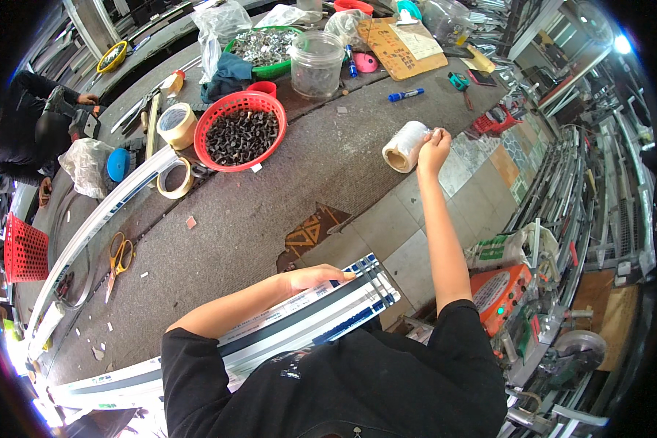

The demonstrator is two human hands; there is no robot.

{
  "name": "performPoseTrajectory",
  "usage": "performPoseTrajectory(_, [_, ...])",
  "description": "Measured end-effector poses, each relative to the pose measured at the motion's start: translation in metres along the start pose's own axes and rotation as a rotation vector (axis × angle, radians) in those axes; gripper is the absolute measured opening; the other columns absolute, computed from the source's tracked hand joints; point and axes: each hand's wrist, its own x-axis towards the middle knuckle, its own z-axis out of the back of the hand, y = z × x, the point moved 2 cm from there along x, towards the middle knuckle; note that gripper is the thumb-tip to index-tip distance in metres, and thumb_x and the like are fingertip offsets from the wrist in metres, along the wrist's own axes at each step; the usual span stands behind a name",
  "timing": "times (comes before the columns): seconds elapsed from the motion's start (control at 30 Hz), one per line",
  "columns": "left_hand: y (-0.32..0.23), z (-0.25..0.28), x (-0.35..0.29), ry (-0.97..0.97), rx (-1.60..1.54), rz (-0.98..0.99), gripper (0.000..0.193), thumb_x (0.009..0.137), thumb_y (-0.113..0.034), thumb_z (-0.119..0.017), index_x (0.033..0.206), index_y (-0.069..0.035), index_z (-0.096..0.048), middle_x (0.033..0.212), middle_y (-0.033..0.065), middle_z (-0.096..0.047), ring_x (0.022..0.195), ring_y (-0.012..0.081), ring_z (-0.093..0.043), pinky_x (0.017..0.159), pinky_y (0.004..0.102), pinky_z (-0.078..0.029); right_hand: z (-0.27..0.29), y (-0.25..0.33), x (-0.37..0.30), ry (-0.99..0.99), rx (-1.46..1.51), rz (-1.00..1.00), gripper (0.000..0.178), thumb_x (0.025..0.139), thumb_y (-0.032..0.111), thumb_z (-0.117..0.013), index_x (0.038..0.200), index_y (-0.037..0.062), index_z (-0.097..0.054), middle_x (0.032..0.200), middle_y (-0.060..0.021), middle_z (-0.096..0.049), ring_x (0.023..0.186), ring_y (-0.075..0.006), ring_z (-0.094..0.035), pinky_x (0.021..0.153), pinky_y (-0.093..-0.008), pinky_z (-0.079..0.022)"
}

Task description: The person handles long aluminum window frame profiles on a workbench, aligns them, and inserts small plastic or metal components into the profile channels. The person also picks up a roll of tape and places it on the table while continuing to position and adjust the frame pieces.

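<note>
My left hand [317, 277] is closed over the end of a bundle of long white, grey and blue strips [343, 303], which look like window profiles. The bundle lies across in front of my body and runs off to the lower left. Out to the right, my right hand [434, 146] is closed at the edge of a roll of clear plastic wrap [403, 144] with a brown cardboard core. The roll is tilted, its core end facing toward me. My fingertips partly hide what they pinch.
A red basket of small dark parts [241, 131], tape rolls [175, 179] and orange-handled scissors [120, 255] lie on the carpeted table [270, 201]. Farther back are a clear tub [317, 66] and a blue marker [406, 95]. Another person [33, 131] works at far left. An orange machine [500, 292] stands right.
</note>
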Motion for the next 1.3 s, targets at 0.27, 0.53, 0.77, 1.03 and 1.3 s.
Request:
performPoseTrajectory(0.27, [-0.003, -0.005, -0.002, 0.007, 0.002, -0.001, 0.046, 0.098, -0.045, -0.059, 0.113, -0.002, -0.070, 0.099, 0.0059, -0.072, 0.081, 0.0108, -0.068, 0.071, 0.0252, -0.055, 0.011, 0.058, 0.026, 0.649, -0.517, 0.352, 0.029, 0.084, 0.037, -0.078, 0.102, 0.0141, -0.074, 0.084, -0.0040, -0.068, 0.076, -0.0199, -0.061, 0.077, -0.0344, -0.048])
performPoseTrajectory(0.53, [-0.014, -0.021, -0.015, -0.109, 0.046, 0.071, 0.047, 0.099, -0.045, -0.058, 0.116, -0.002, -0.069, 0.102, 0.0070, -0.071, 0.083, 0.0116, -0.068, 0.072, 0.0270, -0.056, -0.015, 0.085, 0.043, 1.426, -0.426, 0.231, 0.033, 0.082, 0.029, -0.077, 0.114, 0.0214, -0.076, 0.133, -0.0124, -0.061, 0.127, -0.0278, -0.050, 0.111, -0.0405, -0.038])
performPoseTrajectory(0.77, [-0.017, -0.026, -0.016, -0.073, 0.054, 0.077, 0.048, 0.098, -0.046, -0.058, 0.115, -0.003, -0.069, 0.103, 0.0071, -0.071, 0.084, 0.0122, -0.068, 0.073, 0.0282, -0.056, -0.043, 0.064, 0.048, 1.431, -0.829, 0.305, 0.026, 0.085, 0.023, -0.071, 0.108, 0.0100, -0.076, 0.112, -0.0094, -0.071, 0.106, -0.0282, -0.064, 0.096, -0.0388, -0.049])
performPoseTrajectory(1.03, [-0.005, -0.016, -0.005, -0.059, 0.042, 0.030, 0.052, 0.095, -0.049, -0.062, 0.114, -0.001, -0.069, 0.098, 0.0085, -0.071, 0.080, 0.0134, -0.067, 0.067, 0.0281, -0.054, -0.031, 0.047, 0.049, 1.101, -0.156, -0.131, 0.025, 0.090, 0.022, -0.072, 0.101, -0.0010, -0.072, 0.104, -0.0096, -0.074, 0.096, -0.0187, -0.067, 0.090, -0.0311, -0.049])
performPoseTrajectory(1.3, [0.000, -0.014, -0.004, -0.023, -0.080, 0.057, 0.046, 0.097, -0.044, -0.059, 0.116, -0.003, -0.069, 0.099, 0.0074, -0.072, 0.081, 0.0129, -0.069, 0.071, 0.0278, -0.055, -0.017, 0.042, 0.068, 0.912, 0.404, -0.321, 0.050, 0.092, 0.028, -0.074, 0.125, -0.0081, -0.062, 0.129, -0.0173, -0.064, 0.118, -0.0206, -0.057, 0.107, -0.0366, -0.041])
